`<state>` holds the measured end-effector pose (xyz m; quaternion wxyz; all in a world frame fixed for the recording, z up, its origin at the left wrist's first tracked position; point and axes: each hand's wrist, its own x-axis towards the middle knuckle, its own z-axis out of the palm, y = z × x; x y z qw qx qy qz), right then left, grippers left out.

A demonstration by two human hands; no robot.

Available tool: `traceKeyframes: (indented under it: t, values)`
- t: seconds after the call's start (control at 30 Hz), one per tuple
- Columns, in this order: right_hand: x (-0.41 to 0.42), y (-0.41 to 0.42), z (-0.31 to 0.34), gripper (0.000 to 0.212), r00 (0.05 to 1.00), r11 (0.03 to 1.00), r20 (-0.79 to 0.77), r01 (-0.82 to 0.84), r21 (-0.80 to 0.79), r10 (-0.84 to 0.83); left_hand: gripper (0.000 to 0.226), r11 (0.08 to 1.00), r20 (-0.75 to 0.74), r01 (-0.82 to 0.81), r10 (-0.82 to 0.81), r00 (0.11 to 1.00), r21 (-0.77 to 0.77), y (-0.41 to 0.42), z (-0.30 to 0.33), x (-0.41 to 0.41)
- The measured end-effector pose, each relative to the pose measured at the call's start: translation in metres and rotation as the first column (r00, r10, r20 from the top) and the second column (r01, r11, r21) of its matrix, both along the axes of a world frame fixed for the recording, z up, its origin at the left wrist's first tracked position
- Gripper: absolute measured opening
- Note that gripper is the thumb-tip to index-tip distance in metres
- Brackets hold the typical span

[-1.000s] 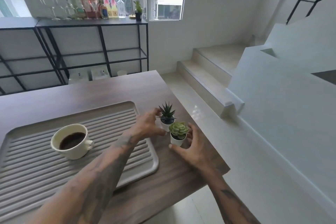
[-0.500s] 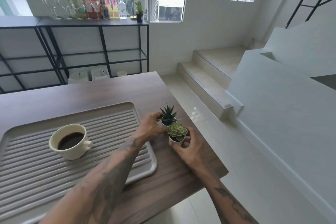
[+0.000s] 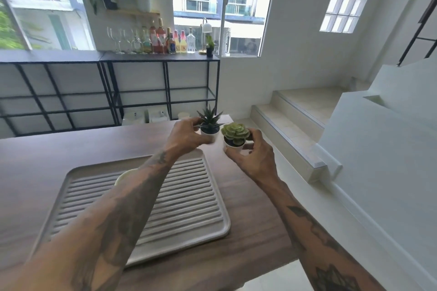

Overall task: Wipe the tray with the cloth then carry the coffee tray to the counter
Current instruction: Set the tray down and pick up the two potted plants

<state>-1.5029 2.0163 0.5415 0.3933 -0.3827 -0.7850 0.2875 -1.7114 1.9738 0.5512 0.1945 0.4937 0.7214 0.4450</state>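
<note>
A grey ribbed tray [image 3: 189, 201] lies on the brown wooden table [image 3: 59, 153]. On it stands a white coffee cup [image 3: 124, 176], mostly hidden behind my left forearm. My left hand [image 3: 186, 137] grips a small white pot with a spiky dark succulent [image 3: 209, 123], held up above the table's far right corner. My right hand [image 3: 253, 158] grips a second white pot with a pale green rosette succulent [image 3: 235, 136], right beside the first. No cloth is in view.
A black metal shelf unit [image 3: 163, 78] stands against the far wall, with bottles, wine glasses, a lamp and a small plant on top. Tiled steps [image 3: 295, 125] rise to the right of the table. A white stair wall [image 3: 378, 160] fills the right side.
Both hands have closed on the two small plant pots and lifted them off the table. The view has tilted up and my left forearm now covers the cup.
</note>
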Motion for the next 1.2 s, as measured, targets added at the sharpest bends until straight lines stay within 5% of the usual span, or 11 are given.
traceKeyframes:
  t: [0.3, 0.67, 1.0, 1.2]
  values:
    - [-0.108, -0.065, 0.015, 0.061, 0.971, 0.971, -0.012, -0.239, 0.017, 0.24, 0.06, 0.971, -0.067, -0.237, 0.238, 0.969, 0.026, -0.135, 0.017, -0.085]
    - [-0.244, -0.181, 0.02, 0.061, 0.888, 0.886, 0.0, -0.459, -0.067, 0.46, 0.067, 0.779, -0.036, -0.627, 0.626, 0.779, -0.026, -0.327, 0.019, -0.192]
    - [-0.341, -0.237, 0.001, 0.053, 0.837, 0.835, 0.087, -0.52, -0.181, 0.54, 0.032, 0.691, 0.001, -0.719, 0.721, 0.692, -0.074, -0.415, -0.026, -0.208]
    - [-0.381, -0.255, -0.036, 0.055, 0.792, 0.796, 0.193, -0.5, -0.341, 0.579, 0.039, 0.667, 0.116, -0.734, 0.745, 0.656, -0.132, -0.433, -0.096, -0.187]
